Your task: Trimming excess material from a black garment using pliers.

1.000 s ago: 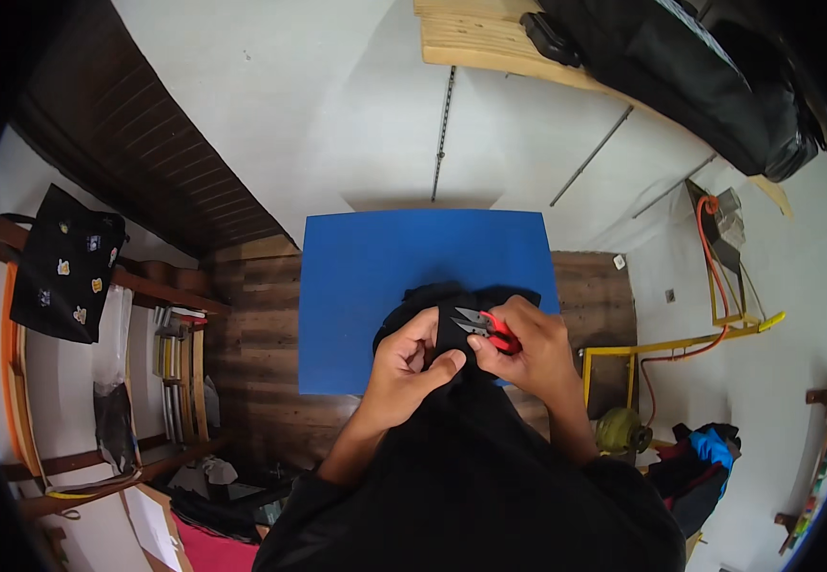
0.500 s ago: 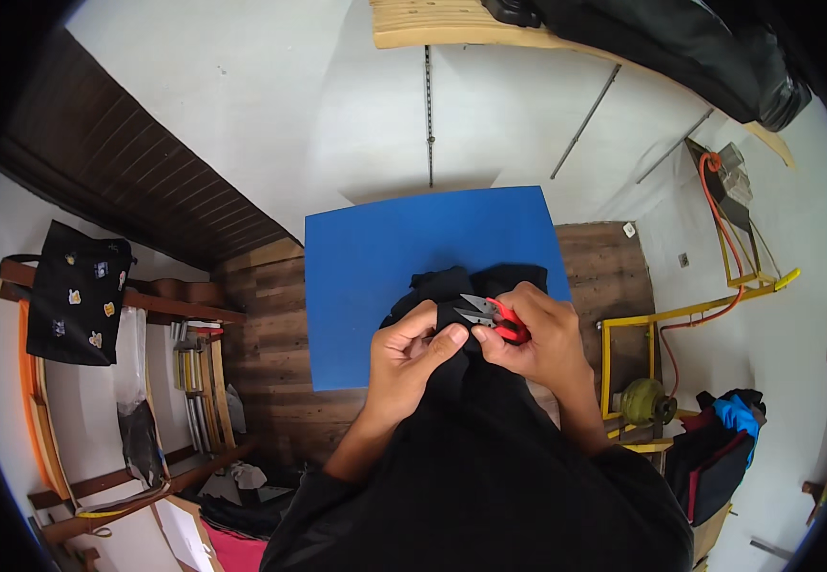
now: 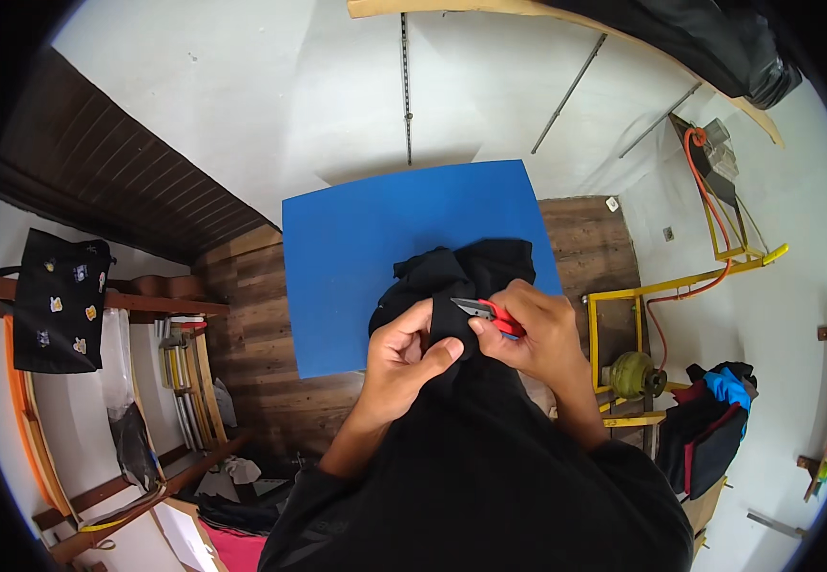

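A black cloth garment (image 3: 433, 276) lies bunched at the near side of the blue tabletop (image 3: 375, 214), and part of it is lifted towards me. My left hand (image 3: 404, 353) pinches a fold of it between thumb and fingers. In my right hand (image 3: 533, 329) is a pair of red-handled thread snips (image 3: 490, 313). Their grey blades point left, close together, and lie against the cloth beside my left fingers. Whether a thread sits between the blades is too small to tell.
Shelves (image 3: 185, 372) with a black bag (image 3: 61, 300) stand at the left. On the right are a yellow metal frame (image 3: 614, 296), an orange hose (image 3: 719, 267), a green gas cylinder (image 3: 635, 375) and piled clothes (image 3: 714, 429). A wooden shelf (image 3: 490, 8) hangs above the table.
The snips' blades were spread apart and have come together. More of the garment shows on the table, and the whole view has shifted slightly.
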A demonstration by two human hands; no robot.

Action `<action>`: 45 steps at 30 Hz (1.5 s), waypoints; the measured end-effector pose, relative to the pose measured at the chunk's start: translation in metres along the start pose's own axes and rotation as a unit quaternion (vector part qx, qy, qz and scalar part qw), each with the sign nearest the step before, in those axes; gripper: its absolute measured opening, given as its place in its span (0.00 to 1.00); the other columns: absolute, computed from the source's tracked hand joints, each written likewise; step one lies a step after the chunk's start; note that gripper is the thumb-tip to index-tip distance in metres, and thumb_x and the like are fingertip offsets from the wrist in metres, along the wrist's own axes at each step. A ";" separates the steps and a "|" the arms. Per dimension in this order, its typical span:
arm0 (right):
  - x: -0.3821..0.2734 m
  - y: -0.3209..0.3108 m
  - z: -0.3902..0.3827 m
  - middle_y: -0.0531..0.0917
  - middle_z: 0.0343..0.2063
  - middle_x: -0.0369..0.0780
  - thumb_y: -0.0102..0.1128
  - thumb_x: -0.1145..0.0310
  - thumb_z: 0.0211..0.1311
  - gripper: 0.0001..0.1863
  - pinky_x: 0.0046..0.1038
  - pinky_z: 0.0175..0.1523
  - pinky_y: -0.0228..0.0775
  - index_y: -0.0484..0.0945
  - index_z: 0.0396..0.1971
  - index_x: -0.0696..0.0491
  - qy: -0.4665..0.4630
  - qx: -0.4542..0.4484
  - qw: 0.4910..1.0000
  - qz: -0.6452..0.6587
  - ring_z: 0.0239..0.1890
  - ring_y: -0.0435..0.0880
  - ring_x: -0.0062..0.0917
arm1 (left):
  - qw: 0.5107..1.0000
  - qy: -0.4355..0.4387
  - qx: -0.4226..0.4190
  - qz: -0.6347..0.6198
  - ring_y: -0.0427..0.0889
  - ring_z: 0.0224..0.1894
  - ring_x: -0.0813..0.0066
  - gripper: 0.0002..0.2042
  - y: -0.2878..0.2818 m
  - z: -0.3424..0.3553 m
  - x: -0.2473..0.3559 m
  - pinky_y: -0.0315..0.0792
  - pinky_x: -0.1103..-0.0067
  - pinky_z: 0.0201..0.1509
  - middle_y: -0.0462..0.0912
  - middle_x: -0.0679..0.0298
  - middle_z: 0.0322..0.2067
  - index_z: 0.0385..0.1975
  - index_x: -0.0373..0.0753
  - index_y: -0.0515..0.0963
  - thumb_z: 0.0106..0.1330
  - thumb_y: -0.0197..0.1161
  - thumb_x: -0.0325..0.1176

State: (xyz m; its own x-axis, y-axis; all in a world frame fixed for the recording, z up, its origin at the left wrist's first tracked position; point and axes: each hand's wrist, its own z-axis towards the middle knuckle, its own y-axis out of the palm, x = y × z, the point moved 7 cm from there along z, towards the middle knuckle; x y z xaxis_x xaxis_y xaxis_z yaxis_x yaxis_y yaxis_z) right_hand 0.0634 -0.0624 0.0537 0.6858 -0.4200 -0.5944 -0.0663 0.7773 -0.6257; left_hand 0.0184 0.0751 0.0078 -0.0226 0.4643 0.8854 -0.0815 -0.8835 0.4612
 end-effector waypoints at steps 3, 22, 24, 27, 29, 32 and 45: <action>-0.003 0.002 -0.001 0.75 0.19 0.37 0.73 0.66 0.47 0.14 0.27 0.19 0.67 0.75 0.25 0.54 -0.001 -0.002 1.000 0.000 0.16 0.74 0.29 | 0.999 0.032 0.030 0.007 0.72 0.38 0.86 0.12 -0.004 -0.002 0.000 0.65 0.86 0.47 0.75 0.72 0.34 0.48 0.30 0.76 0.65 0.60 0.23; 0.001 0.004 -0.002 0.73 0.16 0.38 0.73 0.68 0.46 0.12 0.25 0.19 0.60 0.77 0.25 0.57 0.007 0.019 1.000 0.020 0.14 0.70 0.25 | 0.999 -0.001 -0.004 0.045 0.68 0.33 0.91 0.17 -0.001 -0.004 0.004 0.62 0.89 0.38 0.75 0.75 0.32 0.52 0.32 0.73 0.64 0.62 0.22; 0.003 0.005 -0.003 0.73 0.16 0.38 0.72 0.68 0.46 0.12 0.25 0.19 0.60 0.77 0.24 0.57 0.011 0.020 0.999 0.032 0.14 0.70 0.25 | 0.999 -0.015 -0.011 0.042 0.68 0.33 0.91 0.17 0.000 -0.004 0.003 0.62 0.89 0.38 0.75 0.75 0.33 0.53 0.32 0.72 0.63 0.61 0.21; 0.006 0.004 0.000 0.73 0.16 0.38 0.72 0.68 0.46 0.12 0.25 0.19 0.60 0.77 0.25 0.57 0.001 0.020 0.999 0.035 0.14 0.70 0.26 | 0.998 -0.034 -0.023 0.039 0.69 0.34 0.91 0.19 0.001 -0.004 0.003 0.62 0.89 0.39 0.75 0.74 0.34 0.54 0.32 0.70 0.62 0.60 0.19; 0.007 0.006 0.002 0.73 0.17 0.38 0.72 0.68 0.45 0.12 0.25 0.19 0.61 0.77 0.25 0.57 -0.007 0.007 1.000 0.030 0.14 0.70 0.26 | 0.998 -0.044 -0.027 0.039 0.69 0.35 0.91 0.20 0.001 -0.002 0.006 0.63 0.89 0.39 0.75 0.73 0.35 0.55 0.32 0.70 0.61 0.59 0.19; 0.007 0.005 0.008 0.72 0.16 0.38 0.72 0.69 0.46 0.12 0.25 0.19 0.61 0.77 0.24 0.56 -0.013 0.013 0.999 0.045 0.14 0.70 0.26 | 0.997 -0.046 -0.058 0.036 0.70 0.38 0.90 0.22 0.005 0.002 0.011 0.63 0.88 0.40 0.76 0.72 0.38 0.55 0.32 0.68 0.60 0.60 0.18; 0.021 -0.009 0.012 0.72 0.16 0.39 0.72 0.70 0.45 0.11 0.26 0.19 0.62 0.76 0.23 0.56 0.005 0.032 0.998 0.046 0.15 0.72 0.27 | 0.990 -0.001 -0.004 0.140 0.71 0.38 0.86 0.10 0.000 0.028 0.014 0.66 0.87 0.44 0.73 0.70 0.34 0.46 0.30 0.76 0.68 0.59 0.25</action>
State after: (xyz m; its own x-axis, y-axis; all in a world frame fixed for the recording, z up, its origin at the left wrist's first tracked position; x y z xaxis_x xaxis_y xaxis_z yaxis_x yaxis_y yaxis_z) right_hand 0.0875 -0.0725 0.0528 0.6722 -0.3490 -0.6530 -0.0831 0.8408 -0.5349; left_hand 0.0459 0.0796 0.0220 -0.0429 0.2005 0.9788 -0.0793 -0.9773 0.1967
